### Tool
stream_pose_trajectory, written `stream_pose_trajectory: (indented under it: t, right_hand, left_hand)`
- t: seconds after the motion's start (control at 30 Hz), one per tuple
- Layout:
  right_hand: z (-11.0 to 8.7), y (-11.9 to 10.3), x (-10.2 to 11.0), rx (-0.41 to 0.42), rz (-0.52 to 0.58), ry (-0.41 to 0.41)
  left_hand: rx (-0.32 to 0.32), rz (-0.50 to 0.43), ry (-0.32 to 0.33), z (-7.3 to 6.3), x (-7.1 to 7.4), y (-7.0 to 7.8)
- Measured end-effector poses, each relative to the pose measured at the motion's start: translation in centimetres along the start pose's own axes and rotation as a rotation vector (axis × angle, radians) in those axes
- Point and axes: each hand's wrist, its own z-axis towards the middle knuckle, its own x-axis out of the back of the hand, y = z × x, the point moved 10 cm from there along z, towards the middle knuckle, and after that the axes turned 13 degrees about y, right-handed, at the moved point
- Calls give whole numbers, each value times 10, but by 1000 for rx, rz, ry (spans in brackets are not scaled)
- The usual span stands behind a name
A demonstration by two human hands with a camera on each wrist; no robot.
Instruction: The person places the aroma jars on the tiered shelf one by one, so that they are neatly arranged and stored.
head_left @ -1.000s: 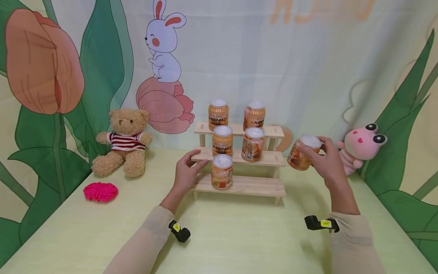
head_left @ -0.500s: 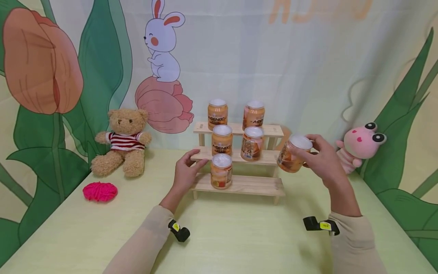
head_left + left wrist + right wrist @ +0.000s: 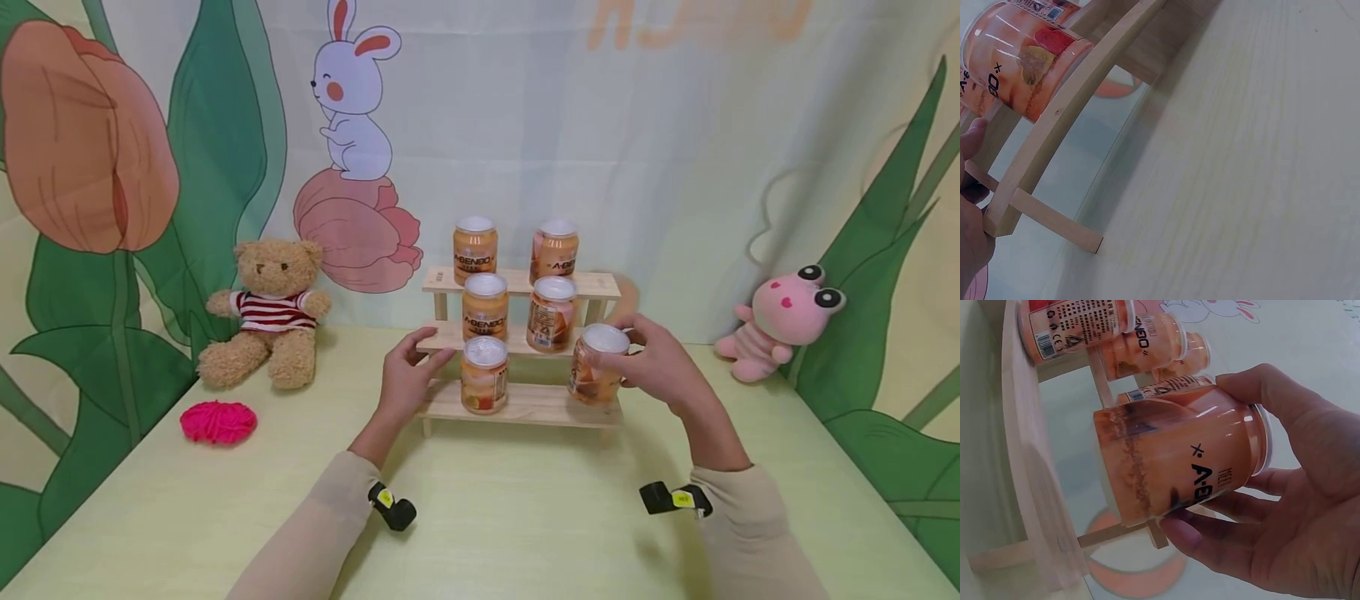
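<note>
My right hand [image 3: 660, 362] grips an orange can [image 3: 595, 367] by its upper part, thumb on one side and fingers on the other. The can's base is close over the right end of the bottom tier, and it tilts slightly. In the right wrist view, that can [image 3: 1166, 456] shows dark lettering and a pale lid rim. My left hand [image 3: 405, 375] holds the left end of the three-tier wooden stand [image 3: 540, 406], its thumb reaching towards the bottom-left can [image 3: 484, 377]. In the left wrist view, only part of the left hand [image 3: 972, 231] shows, against the plank's end.
Two cans stand on the top tier, including the top-left can [image 3: 475, 252], and two on the middle tier, including the middle-right can [image 3: 551, 315]. A teddy bear [image 3: 273, 317] and pink yarn [image 3: 219, 422] lie left; a pink frog plush [image 3: 780, 321] sits right.
My right hand has carried its can left and down, from beside the stand to over the bottom tier's right end. The left hand keeps its place on the stand.
</note>
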Motion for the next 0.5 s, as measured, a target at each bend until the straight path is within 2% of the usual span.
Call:
stream_pose_trajectory:
  t: [0.23, 0.5]
  right_hand:
    - [0, 3, -14, -14, -20, -34]
    - [0, 4, -32, 34, -135, -37]
  left_hand:
    - [-14, 6, -5, 1, -2, 2]
    - [5, 8, -5, 0, -1, 1]
